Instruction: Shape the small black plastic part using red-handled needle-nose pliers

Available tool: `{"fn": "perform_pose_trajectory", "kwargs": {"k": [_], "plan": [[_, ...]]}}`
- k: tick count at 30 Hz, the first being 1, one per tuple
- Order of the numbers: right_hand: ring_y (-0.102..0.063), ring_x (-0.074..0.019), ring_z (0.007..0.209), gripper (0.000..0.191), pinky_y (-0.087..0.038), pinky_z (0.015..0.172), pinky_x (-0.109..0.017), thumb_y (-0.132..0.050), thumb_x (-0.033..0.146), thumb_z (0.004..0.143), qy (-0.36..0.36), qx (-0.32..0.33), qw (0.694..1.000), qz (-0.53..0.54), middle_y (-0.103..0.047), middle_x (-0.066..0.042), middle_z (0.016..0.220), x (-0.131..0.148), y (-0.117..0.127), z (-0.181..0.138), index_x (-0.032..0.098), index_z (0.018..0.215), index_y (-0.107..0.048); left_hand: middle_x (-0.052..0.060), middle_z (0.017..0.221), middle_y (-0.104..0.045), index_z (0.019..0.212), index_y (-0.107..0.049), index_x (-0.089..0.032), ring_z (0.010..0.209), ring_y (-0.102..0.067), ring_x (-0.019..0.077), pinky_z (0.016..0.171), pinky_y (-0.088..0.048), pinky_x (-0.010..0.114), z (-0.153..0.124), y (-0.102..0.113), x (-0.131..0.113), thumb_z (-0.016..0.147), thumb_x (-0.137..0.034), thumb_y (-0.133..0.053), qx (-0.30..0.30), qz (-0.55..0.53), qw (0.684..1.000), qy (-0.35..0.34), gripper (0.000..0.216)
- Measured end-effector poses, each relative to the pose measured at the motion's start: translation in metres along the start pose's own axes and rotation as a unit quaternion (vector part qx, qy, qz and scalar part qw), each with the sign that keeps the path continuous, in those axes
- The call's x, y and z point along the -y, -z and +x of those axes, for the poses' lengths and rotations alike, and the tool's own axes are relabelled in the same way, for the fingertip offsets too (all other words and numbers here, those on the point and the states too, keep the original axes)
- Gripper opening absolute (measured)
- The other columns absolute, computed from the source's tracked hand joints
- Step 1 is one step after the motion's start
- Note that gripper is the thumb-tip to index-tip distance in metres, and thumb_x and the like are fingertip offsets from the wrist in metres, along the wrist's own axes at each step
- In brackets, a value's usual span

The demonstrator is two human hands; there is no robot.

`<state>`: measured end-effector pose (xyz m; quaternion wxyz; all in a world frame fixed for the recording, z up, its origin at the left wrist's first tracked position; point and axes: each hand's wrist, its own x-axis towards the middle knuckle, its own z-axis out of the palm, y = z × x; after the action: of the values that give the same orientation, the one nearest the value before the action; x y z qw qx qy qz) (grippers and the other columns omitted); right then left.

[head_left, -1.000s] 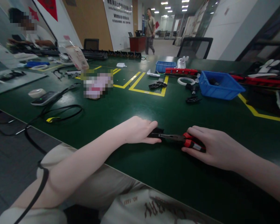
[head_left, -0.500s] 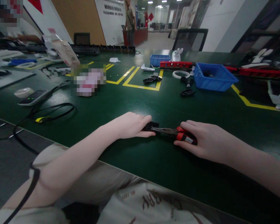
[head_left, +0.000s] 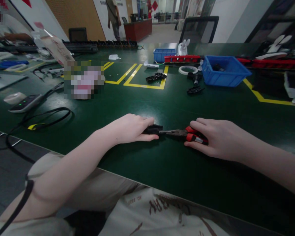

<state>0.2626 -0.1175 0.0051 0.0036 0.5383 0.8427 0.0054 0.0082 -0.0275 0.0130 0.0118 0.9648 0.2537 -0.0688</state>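
Left to right across a dark green table (head_left: 100, 111) marked with yellow tape. Farthest left, on the far side, a co-worker's forearm (head_left: 18, 36). Nearer, a pale device (head_left: 26, 103) with green lights, then a looped black cable (head_left: 54, 88). Behind these, a bottle (head_left: 56, 49); to its right, a pinkish thing (head_left: 86, 83), pixelated beyond recognition. Near the front edge, the left hand (head_left: 131, 128), back upward, with grip closed around a small black piece (head_left: 153, 129) protruding between thumb and fingers. At the right end of that piece, the narrow nose of some pliers (head_left: 182, 132); impossible to tell whether clamped or merely touching. Next, the right hand (head_left: 220, 136), with grip wrapped around red-and-black handles. Farther back, a blue bin (head_left: 226, 73) with dark contents; at far right, a red strip (head_left: 277, 64).
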Motion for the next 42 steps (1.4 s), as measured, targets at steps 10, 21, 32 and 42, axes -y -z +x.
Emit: {"fn": "perform_pose_trajectory", "kwargs": {"k": [10,21,32,42], "plan": [[-0.055,-0.0187,0.068,0.045,-0.042,0.057,-0.030,-0.048,0.060,0.083,0.021,-0.105,0.994,0.039,-0.059,-0.009,0.088,-0.023,-0.014,-0.002,0.017,0.096,-0.055,-0.001,0.069,-0.058,0.098,-0.050,-0.020,0.056,-0.054,0.0144,0.049,-0.027,0.024,-0.007,-0.003,0.001,0.090,-0.055,-0.043,-0.044,0.003,0.999,-0.023,0.037],[-0.055,-0.0254,0.089,0.039,-0.047,0.073,-0.040,-0.047,0.053,0.087,-0.017,-0.129,0.990,0.048,-0.058,-0.012,0.102,-0.036,-0.018,0.004,0.019,0.103,-0.056,0.000,0.077,-0.062,0.100,-0.049,-0.020,0.059,-0.057,0.0150,0.050,-0.026,0.025,-0.007,-0.003,-0.001,0.090,-0.052,-0.045,-0.057,0.003,0.998,-0.027,0.034],[-0.055,-0.0291,0.088,0.042,-0.047,0.070,-0.043,-0.038,0.055,0.090,-0.069,-0.106,0.992,-0.020,-0.057,-0.015,0.101,-0.032,-0.015,-0.004,0.017,0.101,-0.054,0.000,0.075,-0.064,0.110,-0.048,-0.021,0.060,-0.060,0.0162,0.052,-0.030,0.024,-0.008,-0.002,-0.001,0.089,-0.056,-0.045,-0.054,-0.024,0.998,-0.007,0.041],[-0.055,-0.0294,0.087,0.042,-0.046,0.069,-0.043,-0.045,0.053,0.087,-0.073,-0.114,0.991,0.021,-0.057,-0.015,0.100,-0.034,-0.016,-0.003,0.016,0.101,-0.055,0.000,0.078,-0.063,0.107,-0.051,-0.021,0.065,-0.060,0.0164,0.056,-0.035,0.024,-0.010,0.000,0.003,0.090,-0.054,-0.046,-0.030,-0.055,0.998,0.012,0.037]]}}
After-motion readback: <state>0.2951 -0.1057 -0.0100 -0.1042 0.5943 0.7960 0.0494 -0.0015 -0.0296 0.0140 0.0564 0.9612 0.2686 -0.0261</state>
